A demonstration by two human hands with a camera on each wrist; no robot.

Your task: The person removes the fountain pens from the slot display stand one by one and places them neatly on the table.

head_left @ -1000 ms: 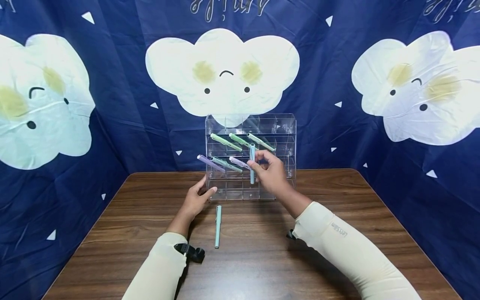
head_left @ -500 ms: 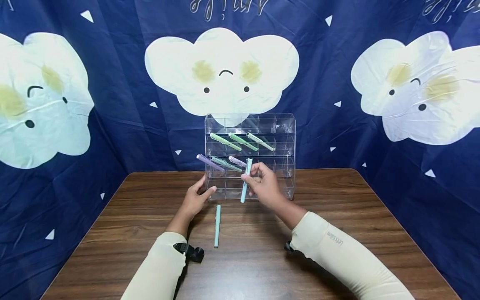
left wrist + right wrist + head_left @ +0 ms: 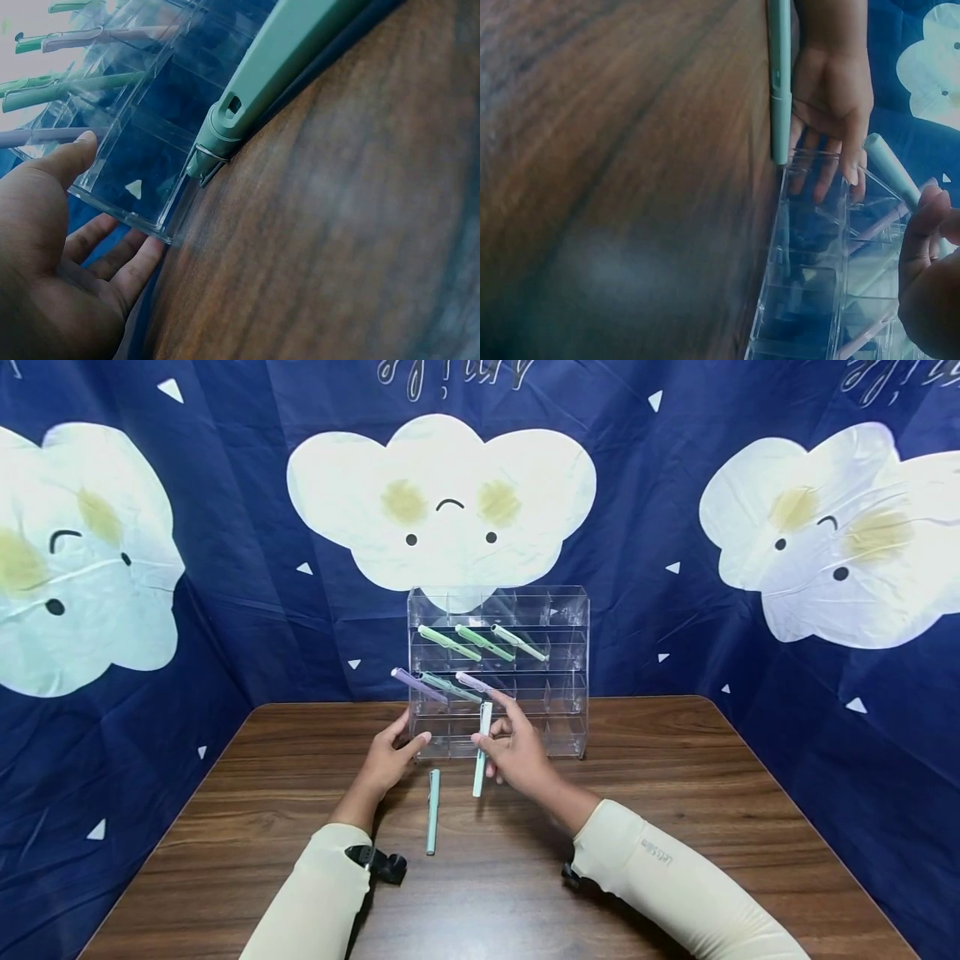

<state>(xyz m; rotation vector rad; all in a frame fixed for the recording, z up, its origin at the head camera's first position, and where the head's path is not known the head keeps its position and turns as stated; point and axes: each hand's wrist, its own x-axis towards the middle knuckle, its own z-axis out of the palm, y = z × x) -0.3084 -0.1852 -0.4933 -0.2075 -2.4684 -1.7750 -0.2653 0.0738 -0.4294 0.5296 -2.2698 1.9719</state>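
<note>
A clear acrylic pen rack (image 3: 568,687) stands upright on the table. My left hand (image 3: 386,767) grips its lower left side, thumb over the front edge and fingers at the side in the left wrist view. Between thumb and fingers of my right hand (image 3: 519,758) is a pale blue-green pen (image 3: 482,764), held near upright in front of the rack's lowest tier. Another blue-green pen (image 3: 432,814) lies on the table, also large in the left wrist view. One rack tier bears a purple pen (image 3: 417,684), a teal pen (image 3: 448,686) and a lavender pen (image 3: 469,681).
On a higher tier lean a light green pen (image 3: 447,642), a green pen (image 3: 483,642) and a whitish green pen (image 3: 519,642). The wooden table (image 3: 637,752) runs back to a dark blue cloth (image 3: 645,635) with cloud prints.
My right hand has moved down and slightly left with its pen, from the purple pens' tier to in front of the lowest tier. The left hand stays on the rack.
</note>
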